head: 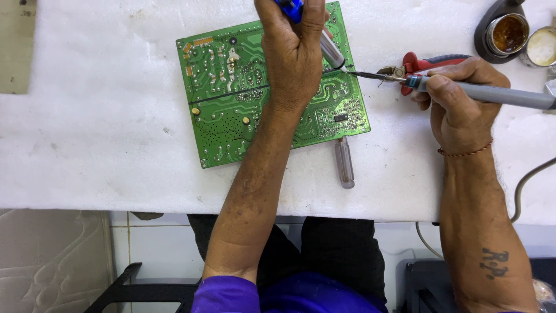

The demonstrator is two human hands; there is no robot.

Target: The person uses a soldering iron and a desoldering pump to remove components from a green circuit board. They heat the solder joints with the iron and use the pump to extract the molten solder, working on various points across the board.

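Note:
A green circuit board [231, 93] lies solder side up on a white foam sheet [87, 133]. My left hand [294, 52] is over the board, gripping a blue and silver desoldering pump [330, 49] whose nozzle points down at the board's right edge. My right hand [460, 101] holds a grey soldering iron [492, 93]; its thin tip [362, 74] reaches left to the same spot at the board's right edge, beside the pump's nozzle.
Red-handled cutters [425, 62] lie under the iron. A clear-handled screwdriver [344, 162] lies just below the board. A black-based tin of brown flux [507, 32] and a second round tin [541, 46] stand at top right. A grey cable [527, 182] runs off the right edge.

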